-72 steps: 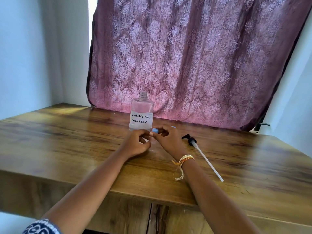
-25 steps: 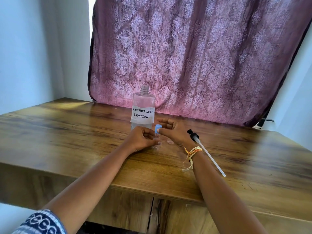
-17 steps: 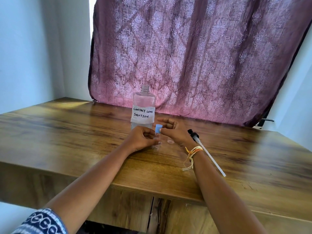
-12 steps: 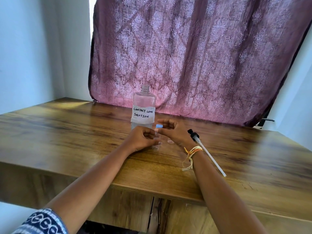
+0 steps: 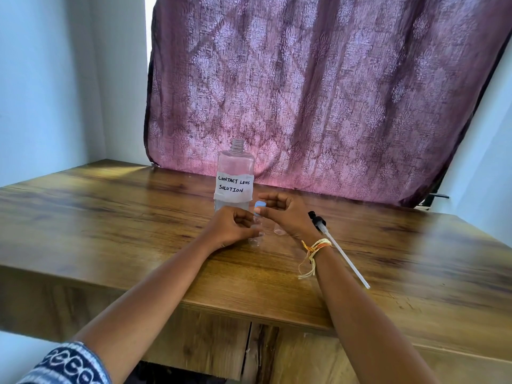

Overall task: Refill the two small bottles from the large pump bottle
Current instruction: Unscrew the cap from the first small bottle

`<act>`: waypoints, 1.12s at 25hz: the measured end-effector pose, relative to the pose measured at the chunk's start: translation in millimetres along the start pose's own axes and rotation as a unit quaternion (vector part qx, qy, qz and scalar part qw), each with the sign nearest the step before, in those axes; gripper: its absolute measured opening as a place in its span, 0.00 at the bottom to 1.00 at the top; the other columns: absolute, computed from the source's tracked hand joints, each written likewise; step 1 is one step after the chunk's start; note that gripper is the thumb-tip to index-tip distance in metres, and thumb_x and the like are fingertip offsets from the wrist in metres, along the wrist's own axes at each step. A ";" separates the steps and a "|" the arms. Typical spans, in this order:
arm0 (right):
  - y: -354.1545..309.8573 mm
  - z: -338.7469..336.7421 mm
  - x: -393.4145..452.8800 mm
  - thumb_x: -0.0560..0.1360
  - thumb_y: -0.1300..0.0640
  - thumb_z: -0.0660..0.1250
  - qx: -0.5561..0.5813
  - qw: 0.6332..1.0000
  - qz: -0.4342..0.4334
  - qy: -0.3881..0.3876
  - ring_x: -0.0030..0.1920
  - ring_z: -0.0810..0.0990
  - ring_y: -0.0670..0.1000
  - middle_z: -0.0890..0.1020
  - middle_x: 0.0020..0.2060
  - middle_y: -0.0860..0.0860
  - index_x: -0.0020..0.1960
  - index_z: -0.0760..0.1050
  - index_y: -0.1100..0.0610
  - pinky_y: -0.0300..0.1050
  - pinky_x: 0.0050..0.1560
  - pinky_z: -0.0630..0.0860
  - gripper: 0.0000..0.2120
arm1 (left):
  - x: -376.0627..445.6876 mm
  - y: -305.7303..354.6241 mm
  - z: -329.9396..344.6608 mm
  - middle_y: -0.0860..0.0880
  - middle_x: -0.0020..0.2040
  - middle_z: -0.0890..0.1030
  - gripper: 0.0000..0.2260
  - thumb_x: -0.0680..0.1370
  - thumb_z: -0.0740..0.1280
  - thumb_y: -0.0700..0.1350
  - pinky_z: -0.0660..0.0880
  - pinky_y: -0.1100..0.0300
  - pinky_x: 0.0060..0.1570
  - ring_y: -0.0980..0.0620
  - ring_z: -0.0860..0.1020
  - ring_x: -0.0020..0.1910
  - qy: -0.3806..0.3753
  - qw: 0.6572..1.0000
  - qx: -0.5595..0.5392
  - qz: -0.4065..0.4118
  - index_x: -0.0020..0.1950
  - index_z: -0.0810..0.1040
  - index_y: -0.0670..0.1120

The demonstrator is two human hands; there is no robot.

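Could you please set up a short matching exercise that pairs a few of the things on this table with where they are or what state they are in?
Things:
1. large bottle
2. pump head with tube
3. blue cap
4. small clear bottle

States:
A. pinched by the right hand
B. lying flat on the table
C. upright, neck uncapped
D. gripped by the left hand

Pairs: 1-C, 2-B, 3-A, 4-D

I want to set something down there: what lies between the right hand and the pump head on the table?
Only bare wood of the table shows between the right hand and the pump head, a narrow strip, in the head view.
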State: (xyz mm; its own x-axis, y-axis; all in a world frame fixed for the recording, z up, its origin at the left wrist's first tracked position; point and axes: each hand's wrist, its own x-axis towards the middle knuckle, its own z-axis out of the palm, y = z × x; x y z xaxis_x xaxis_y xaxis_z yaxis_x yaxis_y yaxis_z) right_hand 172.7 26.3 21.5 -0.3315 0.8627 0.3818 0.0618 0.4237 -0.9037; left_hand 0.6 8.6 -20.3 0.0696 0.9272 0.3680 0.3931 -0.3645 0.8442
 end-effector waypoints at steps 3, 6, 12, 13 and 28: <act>0.2 -1.5 3.4 0.70 0.67 0.72 0.056 0.998 0.006 0.014 0.42 0.83 0.44 0.84 0.44 0.55 0.54 0.79 0.62 0.35 0.45 0.79 0.13 | -0.1 0.3 0.6 0.47 0.41 0.86 0.11 0.64 0.80 0.44 0.80 0.56 0.48 0.55 0.83 0.40 0.005 1.000 -0.004 0.000 0.43 0.84 0.48; 0.8 -2.5 4.4 0.72 0.67 0.70 0.143 0.988 0.050 0.022 0.44 0.82 0.49 0.84 0.43 0.56 0.49 0.80 0.59 0.40 0.47 0.79 0.08 | 1.0 -0.7 -0.6 0.48 0.40 0.85 0.13 0.64 0.80 0.45 0.79 0.59 0.44 0.55 0.81 0.38 0.017 1.000 0.015 -0.007 0.46 0.83 0.44; -1.6 -7.9 0.7 0.75 0.66 0.67 0.217 0.964 0.154 0.023 0.37 0.85 0.51 0.82 0.41 0.59 0.49 0.78 0.64 0.41 0.38 0.82 0.04 | 1.5 -1.3 -0.4 0.49 0.40 0.84 0.12 0.66 0.79 0.45 0.78 0.59 0.43 0.56 0.80 0.37 0.027 0.999 0.035 -0.016 0.46 0.83 0.45; -2.4 -10.3 0.3 0.75 0.65 0.66 0.194 0.967 0.165 0.013 0.36 0.84 0.50 0.82 0.40 0.58 0.52 0.78 0.65 0.40 0.35 0.81 0.07 | 1.2 -0.8 -0.7 0.48 0.41 0.84 0.11 0.66 0.79 0.45 0.79 0.58 0.44 0.55 0.81 0.38 0.026 0.999 0.037 -0.017 0.46 0.83 0.46; 19.8 -29.1 -26.6 0.65 0.58 0.73 -0.331 0.939 0.076 -0.054 0.34 0.76 0.44 0.82 0.35 0.51 0.45 0.83 0.59 0.35 0.36 0.74 0.10 | -8.9 7.1 -0.6 0.53 0.50 0.83 0.26 0.62 0.81 0.47 0.77 0.62 0.53 0.59 0.81 0.49 -0.011 0.995 0.094 -0.034 0.58 0.80 0.46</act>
State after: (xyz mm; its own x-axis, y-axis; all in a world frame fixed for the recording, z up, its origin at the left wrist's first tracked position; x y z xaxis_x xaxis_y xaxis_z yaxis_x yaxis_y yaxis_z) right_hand 210.2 19.8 -1.0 -0.3621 0.9095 0.2044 0.6758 0.4072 -0.6144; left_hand 2.2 -2.3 -17.4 0.0562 0.9518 0.3014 0.5624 -0.2796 0.7782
